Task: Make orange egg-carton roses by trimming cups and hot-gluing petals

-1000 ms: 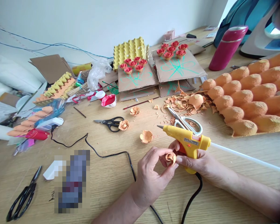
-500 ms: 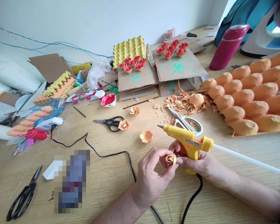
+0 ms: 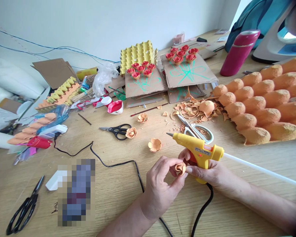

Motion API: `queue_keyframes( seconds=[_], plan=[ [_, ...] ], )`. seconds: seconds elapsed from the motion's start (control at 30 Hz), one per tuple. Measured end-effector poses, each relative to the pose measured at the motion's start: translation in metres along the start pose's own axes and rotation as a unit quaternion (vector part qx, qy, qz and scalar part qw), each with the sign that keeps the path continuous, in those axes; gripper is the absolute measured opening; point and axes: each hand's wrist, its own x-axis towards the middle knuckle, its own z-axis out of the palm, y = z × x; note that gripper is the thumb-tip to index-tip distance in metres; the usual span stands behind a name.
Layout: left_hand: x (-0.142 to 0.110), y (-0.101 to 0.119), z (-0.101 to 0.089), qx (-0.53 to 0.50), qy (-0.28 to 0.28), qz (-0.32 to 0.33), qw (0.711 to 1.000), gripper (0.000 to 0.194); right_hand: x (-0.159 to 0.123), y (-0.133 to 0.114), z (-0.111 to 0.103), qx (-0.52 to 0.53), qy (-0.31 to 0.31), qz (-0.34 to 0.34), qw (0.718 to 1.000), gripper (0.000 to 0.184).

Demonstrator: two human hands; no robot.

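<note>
Between its thumb and fingers my left hand (image 3: 162,184) pinches a small orange rosebud (image 3: 180,169) of egg-carton pulp. Wrapped round the handle of a yellow glue gun (image 3: 199,148), my right hand (image 3: 212,174) also touches the bud with its thumb tip. The gun's nozzle points left, its red light is on, and a white glue stick (image 3: 261,170) sticks out of its back. Beyond my hands lie an open orange paper flower (image 3: 154,144) and two fuller ones, a curled flower (image 3: 131,133) and another flower (image 3: 142,118).
White-handled scissors (image 3: 197,130) lie behind the gun beside orange scraps (image 3: 187,110). An orange egg tray (image 3: 261,102) covers the right side. Black scissors (image 3: 115,130) and larger scissors (image 3: 24,207) rest leftward. Cardboard sheets (image 3: 189,72) with red flowers stand behind. A black cord (image 3: 113,163) crosses the table.
Both hands keep the same grip on the bud and the glue gun. The view has shifted very slightly; otherwise the scene looks the same.
</note>
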Motion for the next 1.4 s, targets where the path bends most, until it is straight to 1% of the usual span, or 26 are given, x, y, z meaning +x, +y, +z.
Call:
queue_keyframes(
  seconds=[0.17, 0.3, 0.47, 0.63, 0.77, 0.93, 1.07, 1.27, 1.4],
  plan=[
    [-0.0009, -0.0015, 0.0002, -0.006, -0.005, -0.004, 1.0, 0.015, 0.0004, 0.0016, -0.0009, 0.017, -0.005, -0.004, 1.0, 0.032],
    [-0.0002, -0.0004, -0.0006, -0.004, -0.003, -0.002, 1.0, 0.015, -0.0002, 0.0012, -0.0011, 0.013, -0.007, 0.001, 1.0, 0.034],
    [0.0002, -0.0006, -0.0008, -0.011, 0.002, 0.018, 1.0, 0.018, -0.0008, -0.0003, -0.0011, -0.004, -0.009, 0.005, 1.0, 0.035],
    [-0.0007, -0.0026, 0.0002, -0.012, 0.0, 0.024, 1.0, 0.019, -0.0016, -0.0006, -0.0009, 0.011, -0.016, -0.002, 1.0, 0.032],
    [0.0001, -0.0018, 0.0005, -0.013, 0.001, 0.033, 0.999, 0.018, -0.0029, -0.0005, -0.001, 0.004, -0.006, 0.005, 1.0, 0.033],
    [-0.0006, -0.0022, 0.0006, -0.019, -0.007, 0.018, 1.0, 0.016, -0.0032, -0.001, -0.0006, 0.013, -0.015, 0.006, 1.0, 0.035],
    [-0.0027, -0.0027, 0.0008, -0.014, -0.002, 0.002, 1.0, 0.017, -0.0025, 0.0006, -0.0007, 0.023, -0.019, -0.005, 1.0, 0.033],
    [-0.0023, -0.0015, 0.0006, -0.013, 0.002, -0.001, 1.0, 0.019, -0.0009, 0.0053, -0.0035, 0.03, -0.042, -0.012, 0.999, 0.029],
    [-0.0012, -0.0009, 0.0001, -0.014, 0.0, 0.002, 1.0, 0.015, -0.0001, 0.0044, -0.0028, 0.038, -0.034, -0.015, 0.999, 0.031]
  ],
)
